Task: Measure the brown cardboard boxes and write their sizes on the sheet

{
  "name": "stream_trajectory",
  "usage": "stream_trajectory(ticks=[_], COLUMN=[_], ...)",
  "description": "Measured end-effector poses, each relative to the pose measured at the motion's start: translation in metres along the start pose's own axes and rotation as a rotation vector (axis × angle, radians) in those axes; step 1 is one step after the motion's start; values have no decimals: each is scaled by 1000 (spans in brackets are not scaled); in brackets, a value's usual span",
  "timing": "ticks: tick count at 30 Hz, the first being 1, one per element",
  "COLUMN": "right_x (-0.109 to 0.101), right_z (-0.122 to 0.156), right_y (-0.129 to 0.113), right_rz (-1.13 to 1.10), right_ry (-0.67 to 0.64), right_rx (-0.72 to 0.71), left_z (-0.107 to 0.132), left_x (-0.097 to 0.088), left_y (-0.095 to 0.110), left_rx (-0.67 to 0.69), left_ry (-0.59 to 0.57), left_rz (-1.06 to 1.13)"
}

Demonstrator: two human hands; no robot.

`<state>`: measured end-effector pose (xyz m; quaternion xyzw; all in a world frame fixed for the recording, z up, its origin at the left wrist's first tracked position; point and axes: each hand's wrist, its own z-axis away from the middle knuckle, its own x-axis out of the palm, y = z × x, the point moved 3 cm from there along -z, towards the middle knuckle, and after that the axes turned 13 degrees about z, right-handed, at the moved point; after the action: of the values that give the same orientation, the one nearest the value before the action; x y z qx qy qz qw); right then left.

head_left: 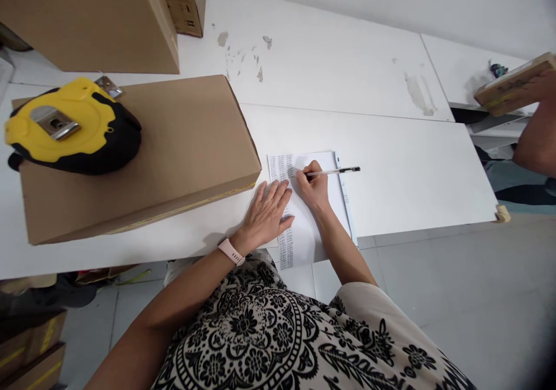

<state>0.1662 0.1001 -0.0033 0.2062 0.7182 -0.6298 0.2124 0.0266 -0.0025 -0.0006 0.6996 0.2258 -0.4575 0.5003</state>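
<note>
A sheet of paper (306,233) with columns of small writing along its left side lies at the table's front edge, its lower end reaching past that edge. My right hand (313,187) is closed around a pen (334,171), tip down at the sheet beside the written columns. Flat on the left part of the sheet rests my left hand (270,210), fingers stretched out, holding nothing. A pink band circles my left wrist. Under the sheet's right edge, a strip of another printed sheet (346,199) shows.
On the white table (403,175), left, lies a flat cardboard box (186,129) with a yellow and black tape measure (82,126) on it. A larger carton (95,19) stands behind. At right, another person's hand (542,86) holds a small box (512,88).
</note>
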Motion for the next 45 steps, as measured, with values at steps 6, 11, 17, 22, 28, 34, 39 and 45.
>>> stream_trajectory(ticks=[6,11,17,22,28,34,39,45], right_x=[0,0,-1,-1,-1,-1,-3,-6], right_z=[0,0,0,-1,-1,-1,-3,-8], right_y=[1,2,1,2,3,3,6,11], right_rz=[13,5,3,-2,14,11,2,324], right_ry=[14,12,4,18,11,25,115,104], right_rx=[3,-3,23,20,10,13,-42,-298], left_z=[0,0,0,0,0,0,-1,2], left_x=[0,0,1,0,-1,0,-2,-7], left_y=[0,0,-1,0,0,0,-1,3], left_rx=[1,2,8,4,7,3,4,34], left_ry=[-2,-1,2,0,2,-1,1,122], left_rz=[-4,6,6,-3,1,3,14,85])
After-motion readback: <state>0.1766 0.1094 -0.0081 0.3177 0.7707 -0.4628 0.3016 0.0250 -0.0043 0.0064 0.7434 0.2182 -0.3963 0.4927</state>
